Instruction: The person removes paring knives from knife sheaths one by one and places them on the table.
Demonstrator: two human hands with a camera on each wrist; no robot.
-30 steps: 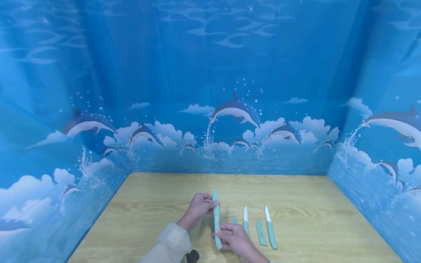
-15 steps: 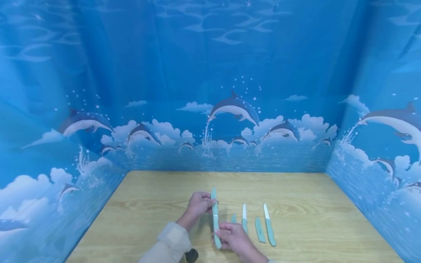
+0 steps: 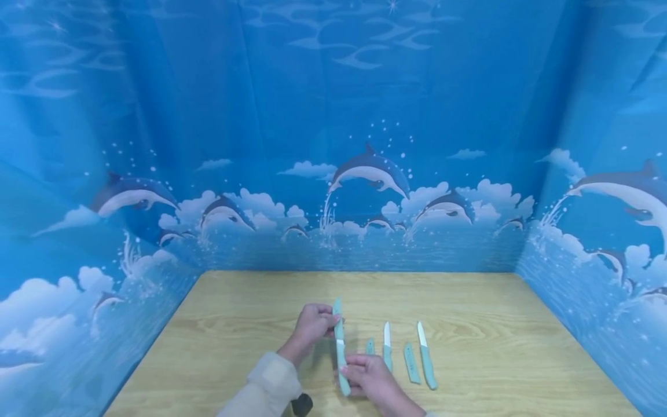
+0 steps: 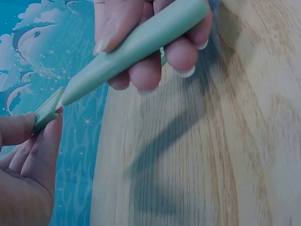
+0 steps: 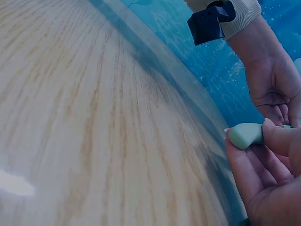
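My left hand (image 3: 311,325) pinches a pale green knife sheath (image 3: 337,309) between thumb and fingers above the table. Lined up below it is the matching handle of a paring knife (image 3: 341,354), gripped by my right hand (image 3: 372,377). A thin white sliver of blade shows between sheath and handle; the rest of the blade is hidden inside the sheath. In the left wrist view, the handle (image 4: 136,47) lies across my right fingers, and the sheath (image 4: 48,111) meets it at a slight angle. The right wrist view shows the rounded handle end (image 5: 244,135).
Right of my hands lie two unsheathed knives, one partly behind my right hand (image 3: 387,336) and one farther right (image 3: 427,366). Two loose sheaths, a near one (image 3: 370,346) and another (image 3: 411,364), lie beside them. A dolphin-print curtain (image 3: 292,174) borders the wooden table (image 3: 234,324).
A narrow white strip of blade now shows between sheath and handle, where they met closely a second ago. Both hands keep their hold; the view has shifted slightly.
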